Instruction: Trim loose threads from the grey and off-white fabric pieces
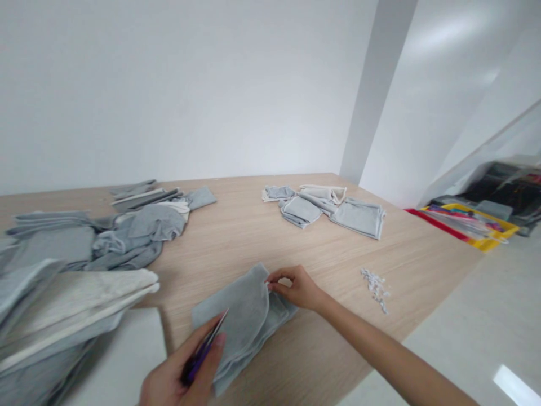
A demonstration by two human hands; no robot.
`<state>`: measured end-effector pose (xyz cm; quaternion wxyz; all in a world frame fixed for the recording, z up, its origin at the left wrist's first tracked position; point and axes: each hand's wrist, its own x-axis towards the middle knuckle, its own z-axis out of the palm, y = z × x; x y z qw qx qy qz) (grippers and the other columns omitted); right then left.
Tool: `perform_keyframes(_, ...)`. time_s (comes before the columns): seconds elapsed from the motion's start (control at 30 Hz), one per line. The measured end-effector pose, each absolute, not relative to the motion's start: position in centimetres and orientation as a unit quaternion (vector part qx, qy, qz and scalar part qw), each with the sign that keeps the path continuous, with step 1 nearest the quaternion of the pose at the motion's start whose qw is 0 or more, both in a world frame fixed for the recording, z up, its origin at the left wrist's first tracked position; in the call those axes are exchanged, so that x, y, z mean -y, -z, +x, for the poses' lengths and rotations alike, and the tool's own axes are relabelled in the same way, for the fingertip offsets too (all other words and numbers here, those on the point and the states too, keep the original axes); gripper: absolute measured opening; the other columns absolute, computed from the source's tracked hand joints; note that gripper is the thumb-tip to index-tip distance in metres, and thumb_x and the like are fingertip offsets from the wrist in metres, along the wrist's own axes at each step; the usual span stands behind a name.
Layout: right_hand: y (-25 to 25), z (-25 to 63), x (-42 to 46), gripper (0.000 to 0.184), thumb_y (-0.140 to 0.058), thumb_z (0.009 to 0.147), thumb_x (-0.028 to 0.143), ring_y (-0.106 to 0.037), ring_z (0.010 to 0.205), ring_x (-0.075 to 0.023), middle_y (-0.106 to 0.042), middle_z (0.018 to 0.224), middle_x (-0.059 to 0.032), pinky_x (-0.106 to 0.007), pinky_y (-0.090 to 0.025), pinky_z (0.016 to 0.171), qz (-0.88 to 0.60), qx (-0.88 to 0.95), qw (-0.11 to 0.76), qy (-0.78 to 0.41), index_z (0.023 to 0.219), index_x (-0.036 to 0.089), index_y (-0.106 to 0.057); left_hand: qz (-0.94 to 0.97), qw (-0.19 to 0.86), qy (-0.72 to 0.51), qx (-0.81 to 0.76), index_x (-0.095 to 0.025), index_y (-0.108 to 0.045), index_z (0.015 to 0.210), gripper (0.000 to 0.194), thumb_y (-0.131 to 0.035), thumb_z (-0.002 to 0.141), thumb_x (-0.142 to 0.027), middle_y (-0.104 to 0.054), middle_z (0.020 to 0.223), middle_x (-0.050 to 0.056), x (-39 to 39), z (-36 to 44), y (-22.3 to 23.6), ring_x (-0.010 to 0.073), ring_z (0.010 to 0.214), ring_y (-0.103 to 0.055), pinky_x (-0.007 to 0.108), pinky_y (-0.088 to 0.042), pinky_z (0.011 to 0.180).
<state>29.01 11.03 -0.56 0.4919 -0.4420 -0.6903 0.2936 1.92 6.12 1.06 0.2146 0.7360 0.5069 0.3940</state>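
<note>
In front of me a grey folded cloth (240,310) lies on the table, its upper layer lifted at the right side. My right hand (293,287) pinches the edge of that layer between thumb and fingertips. At the lower left my left hand (181,366) is closed around purple thread snips (205,349), their thin metal points facing up and away from me over the cloth. The lower part of the snips is hidden in the palm.
Piles of grey and cream cloths (54,242) cover the left, partly on a white board (143,338). Folded cloths (302,208) lie at the back right. White scraps (375,287) sit near the right table edge (443,287). Beyond it stands a yellow tray (486,243).
</note>
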Motion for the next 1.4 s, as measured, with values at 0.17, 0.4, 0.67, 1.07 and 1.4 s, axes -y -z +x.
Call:
perform_keyframes(0.17,0.9,28.2,-11.9,0.030,-0.077,0.076,0.048,-0.071,0.074,-0.0188,-0.077,0.081,-0.0045,-0.032,-0.056,0.074,-0.416,0.656,0.530,-0.338,0.089,0.020,-0.078,0.774,0.217,-0.341,-0.488,-0.025,-0.072,0.112,0.040,-0.065,0.082,-0.050,-0.078,0.099,0.003,-8.9,8.0,-4.2,0.0228,0.086,-0.074,0.032,-0.060,0.080)
perform_keyframes(0.4,1.0,28.2,-11.4,0.027,-0.077,0.076,0.047,-0.071,0.075,-0.0185,-0.076,0.080,-0.0043,-0.030,-0.056,0.074,-0.395,0.606,0.567,-0.394,0.081,0.020,-0.077,0.758,0.281,-0.324,-0.491,-0.022,-0.074,0.098,0.033,-0.061,0.086,-0.049,-0.075,0.082,0.001,-10.7,10.9,-3.5,0.0197,0.072,-0.068,0.029,-0.051,0.066)
perform_keyframes(0.67,0.4,28.8,-10.8,0.025,-0.076,0.078,0.042,-0.068,0.079,-0.0178,-0.076,0.082,-0.0039,-0.029,-0.053,0.076,-0.412,0.607,0.537,-0.416,0.085,0.018,-0.077,0.629,0.468,-0.383,-0.488,-0.017,-0.071,0.074,0.037,-0.072,0.076,-0.054,-0.063,0.063,-0.002,-11.5,9.9,-1.2,0.0141,0.059,-0.054,0.024,-0.039,0.056)
perform_keyframes(1.07,0.7,28.7,-10.7,0.017,-0.082,0.073,0.032,-0.069,0.079,-0.0185,-0.077,0.083,-0.0023,-0.028,-0.052,0.076,-0.418,0.623,0.535,-0.389,0.086,0.020,-0.079,0.506,0.609,-0.422,-0.442,-0.019,-0.077,0.094,0.031,-0.078,0.075,-0.044,-0.073,0.076,0.003,-10.8,10.2,-1.0,0.0196,0.077,-0.065,0.027,-0.047,0.070)
perform_keyframes(1.4,0.0,28.4,-10.3,0.018,-0.072,0.085,0.037,-0.070,0.085,-0.0184,-0.078,0.089,-0.0025,-0.029,-0.052,0.080,-0.390,0.604,0.540,-0.439,0.093,0.023,-0.080,0.493,0.599,-0.427,-0.465,-0.018,-0.075,0.079,0.029,-0.079,0.071,-0.046,-0.067,0.069,0.000,-10.4,10.7,-1.8,0.0164,0.069,-0.059,0.026,-0.044,0.065)
